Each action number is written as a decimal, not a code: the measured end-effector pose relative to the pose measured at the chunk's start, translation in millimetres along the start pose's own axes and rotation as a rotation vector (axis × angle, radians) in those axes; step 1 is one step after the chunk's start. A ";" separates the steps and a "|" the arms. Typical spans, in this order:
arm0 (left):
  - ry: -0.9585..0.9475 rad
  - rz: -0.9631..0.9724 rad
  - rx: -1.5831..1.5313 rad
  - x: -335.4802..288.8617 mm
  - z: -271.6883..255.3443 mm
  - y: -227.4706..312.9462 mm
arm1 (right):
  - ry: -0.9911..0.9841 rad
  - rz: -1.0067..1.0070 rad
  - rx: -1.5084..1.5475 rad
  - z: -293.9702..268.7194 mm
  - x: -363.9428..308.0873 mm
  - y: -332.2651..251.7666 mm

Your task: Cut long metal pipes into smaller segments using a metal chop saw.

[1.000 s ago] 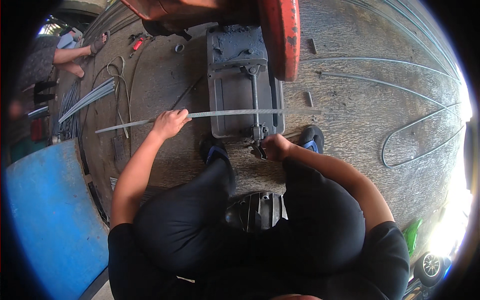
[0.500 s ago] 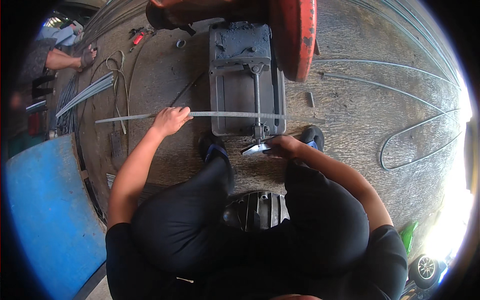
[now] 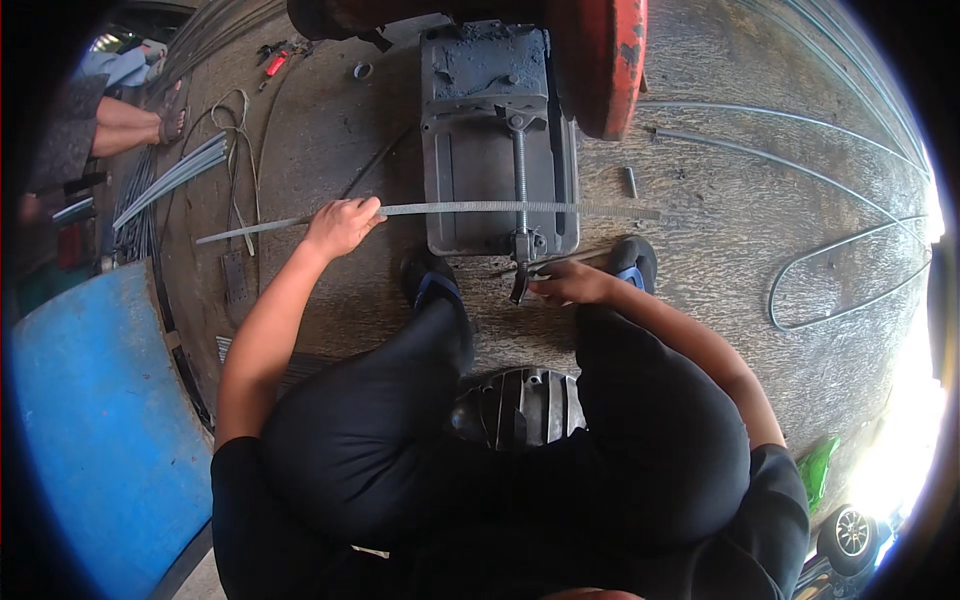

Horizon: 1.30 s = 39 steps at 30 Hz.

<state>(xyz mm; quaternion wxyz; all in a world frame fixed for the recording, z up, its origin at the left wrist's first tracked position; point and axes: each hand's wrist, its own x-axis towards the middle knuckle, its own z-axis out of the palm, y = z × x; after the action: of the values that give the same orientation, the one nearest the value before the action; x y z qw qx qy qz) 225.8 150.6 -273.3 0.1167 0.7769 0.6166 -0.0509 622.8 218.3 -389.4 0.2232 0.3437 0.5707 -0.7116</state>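
My left hand [image 3: 345, 227] is closed round a long grey ribbed metal rod [image 3: 450, 209]. The rod lies crosswise over the base [image 3: 440, 160] of a cut-off saw and sticks out on both sides. Under the clamp screw [image 3: 520, 170], a long threaded spindle, it passes near the base's front edge. At the spindle's near end, the fingers of my right hand [image 3: 570, 284] are bent against the clamp's crank handle [image 3: 519, 290]. The saw's red blade guard [image 3: 625, 80] stands above the base, at the far side.
A ribbed metal motor-like part [image 3: 530, 405] lies between my legs. Bundled rods [image 3: 175, 178] and a person's foot [image 3: 172, 125] are at the left, with a blue sheet [image 3: 100, 400] nearer. Long bent rods [image 3: 790, 165] spread over the floor at right. A short cut piece [image 3: 631, 182] lies beside the base.
The crank handle has turned: its flat side faced up, and it now points toward me, with my right hand's fingers shifted along it. My left hand stays on the rod. The view has shifted slightly.
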 end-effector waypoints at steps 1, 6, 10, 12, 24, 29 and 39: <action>-0.003 0.008 -0.005 1.0 0.0 -0.2 | -0.071 -0.024 0.187 6.9 11.7 4.0; 0.001 -0.006 0.001 4.9 1.8 -0.7 | -0.044 -0.482 -0.012 14.0 32.1 12.6; -0.021 0.004 0.016 5.9 3.1 -0.9 | 0.038 -0.346 -0.158 14.5 18.0 -4.5; -0.038 -0.015 0.016 5.7 3.1 -0.8 | 0.087 -0.321 -0.255 14.7 2.9 -22.9; 0.018 -0.036 0.013 21.8 -0.2 -7.0 | 0.370 -0.321 0.439 -80.6 -55.9 -58.8; 0.019 -0.092 0.056 53.7 -10.5 -19.9 | 0.634 -0.371 0.362 -114.3 13.8 -65.6; -0.011 -0.127 0.112 83.4 -29.2 -29.7 | 1.205 -0.589 -0.080 -116.3 71.6 -87.3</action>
<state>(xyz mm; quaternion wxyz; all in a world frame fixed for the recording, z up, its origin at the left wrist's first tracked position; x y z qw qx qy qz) 214.7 243.0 -267.1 0.0730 0.7412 0.6602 -0.0971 540.5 357.7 -398.2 -0.3253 0.5021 0.6915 -0.4048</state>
